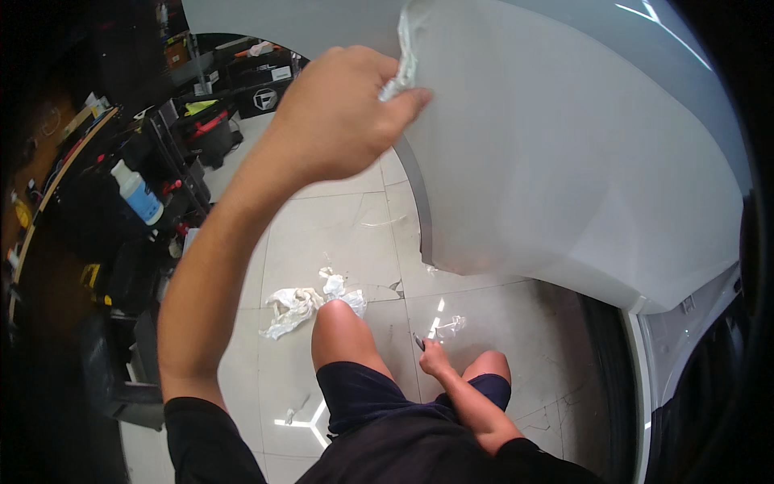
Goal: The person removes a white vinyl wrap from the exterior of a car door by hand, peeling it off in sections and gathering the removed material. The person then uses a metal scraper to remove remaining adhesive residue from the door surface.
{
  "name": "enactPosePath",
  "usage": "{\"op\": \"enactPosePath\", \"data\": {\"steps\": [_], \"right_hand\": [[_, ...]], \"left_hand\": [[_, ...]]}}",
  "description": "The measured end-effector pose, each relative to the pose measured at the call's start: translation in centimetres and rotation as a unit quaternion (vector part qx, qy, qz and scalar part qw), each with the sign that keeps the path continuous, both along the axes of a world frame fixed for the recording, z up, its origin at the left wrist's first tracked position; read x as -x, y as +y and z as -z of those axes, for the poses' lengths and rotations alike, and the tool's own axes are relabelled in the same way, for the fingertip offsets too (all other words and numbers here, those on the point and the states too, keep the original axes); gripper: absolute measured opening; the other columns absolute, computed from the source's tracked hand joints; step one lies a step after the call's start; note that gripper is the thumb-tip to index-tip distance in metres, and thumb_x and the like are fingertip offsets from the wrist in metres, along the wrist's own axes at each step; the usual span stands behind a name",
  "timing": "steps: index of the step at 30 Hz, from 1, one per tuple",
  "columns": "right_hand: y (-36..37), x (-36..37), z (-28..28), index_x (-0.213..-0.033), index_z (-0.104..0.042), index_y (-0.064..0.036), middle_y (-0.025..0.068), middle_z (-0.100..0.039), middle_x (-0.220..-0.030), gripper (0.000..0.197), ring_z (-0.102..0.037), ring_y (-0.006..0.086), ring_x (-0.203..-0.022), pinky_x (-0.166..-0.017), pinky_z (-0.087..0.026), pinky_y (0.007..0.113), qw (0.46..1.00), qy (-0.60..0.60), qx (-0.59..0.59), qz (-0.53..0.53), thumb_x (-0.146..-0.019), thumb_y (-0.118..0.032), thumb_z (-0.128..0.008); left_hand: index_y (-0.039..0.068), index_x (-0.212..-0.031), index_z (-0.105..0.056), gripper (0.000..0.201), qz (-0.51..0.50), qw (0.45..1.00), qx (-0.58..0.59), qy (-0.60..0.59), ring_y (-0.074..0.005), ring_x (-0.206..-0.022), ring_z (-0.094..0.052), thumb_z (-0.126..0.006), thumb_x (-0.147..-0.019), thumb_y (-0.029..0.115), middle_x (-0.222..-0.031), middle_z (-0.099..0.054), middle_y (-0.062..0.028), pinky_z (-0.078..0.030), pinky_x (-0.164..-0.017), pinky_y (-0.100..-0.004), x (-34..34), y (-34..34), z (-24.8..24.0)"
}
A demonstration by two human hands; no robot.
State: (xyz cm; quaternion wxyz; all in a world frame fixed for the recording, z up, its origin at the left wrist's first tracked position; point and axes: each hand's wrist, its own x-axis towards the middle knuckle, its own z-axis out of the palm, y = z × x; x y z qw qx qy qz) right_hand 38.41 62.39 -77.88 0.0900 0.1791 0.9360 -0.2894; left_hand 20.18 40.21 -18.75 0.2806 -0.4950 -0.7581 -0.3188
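Observation:
My left hand (347, 113) is raised against a pale grey car body panel (564, 153). Its fingers pinch a crumpled strip of thin white film (407, 60), which runs upward along the panel. Lower down, beside my right knee, my right hand (436, 358) is closed around a small dark tool (419, 342); its kind cannot be made out. A curved grey wheel-arch edge (418, 198) borders the panel below my left hand.
Crumpled white film (292, 311) lies on the tiled floor (322, 234) by my left knee. At left stand a white bottle with a blue label (139, 194), a dark bin (211, 133) and a cluttered bench (60, 173). An opening in the car body (685, 355) is at right.

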Motion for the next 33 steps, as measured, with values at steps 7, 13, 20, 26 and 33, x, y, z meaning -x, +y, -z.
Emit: {"op": "enactPosePath", "data": {"steps": [7,13,20,26,33], "right_hand": [[-5.0,-1.8,2.7,-0.144,-0.041,-0.0015,0.0321,-0.047,-0.132,0.061,-0.051,0.0513,-0.121,-0.102,-0.044,0.057,0.998,-0.064,-0.011,-0.024,-0.088,-0.018,-0.058],[-3.0,-0.3,0.5,-0.135,-0.05,0.0042,0.0304,-0.053,-0.124,0.058,-0.052,0.0477,-0.118,-0.102,-0.045,0.052,0.982,0.168,0.08,0.036,-0.084,-0.018,-0.064],[-0.2,-0.1,-17.3,-0.126,-0.06,0.0003,0.0164,-0.063,-0.113,0.036,-0.062,0.0252,-0.099,-0.082,-0.052,0.036,0.917,0.326,0.221,0.065,-0.092,-0.01,-0.062],[1.5,-2.1,-29.9,-0.117,-0.067,0.0012,0.0091,-0.07,-0.101,0.024,-0.066,0.0154,-0.088,-0.077,-0.051,0.029,0.873,0.353,0.335,0.025,-0.1,-0.014,-0.058],[-0.6,-1.9,-51.2,-0.107,-0.068,0.0016,0.0116,-0.067,-0.083,0.016,-0.067,0.0229,-0.073,-0.068,-0.051,0.033,0.81,0.552,0.035,-0.195,-0.094,-0.006,-0.061]], "left_hand": [[-0.005,-0.086,-0.069,0.039,0.044,0.998,0.043,-0.033,-0.0188,-0.053,-0.049,-0.061,-0.096,0.032,-0.058,-0.056,-0.01,-0.041,-0.056,-0.0364,-2.6,-2.4,-0.2],[-0.005,-0.085,-0.068,0.044,0.024,0.998,0.047,-0.02,-0.0233,-0.053,-0.05,-0.06,-0.098,0.036,-0.059,-0.055,-0.0157,-0.042,-0.057,-0.0386,-3.5,-1.4,-0.4],[-0.006,-0.102,-0.073,0.034,-0.018,0.983,0.04,-0.178,-0.021,-0.082,-0.067,-0.055,-0.099,0.023,-0.09,-0.074,-0.0143,-0.052,-0.078,-0.0332,-6.6,-1.7,-1.5],[-0.005,-0.104,-0.073,0.035,-0.029,0.996,0.046,-0.07,-0.0212,-0.081,-0.068,-0.057,-0.099,0.025,-0.088,-0.074,-0.0151,-0.053,-0.077,-0.0338,-7.6,-1.6,-1.9],[0.001,-0.09,-0.071,0.05,-0.064,0.997,0.042,-0.004,-0.0085,-0.061,-0.048,-0.058,-0.101,0.048,-0.065,-0.056,-0.0012,-0.039,-0.058,-0.0289,-1.1,-3.0,1.1]]}}
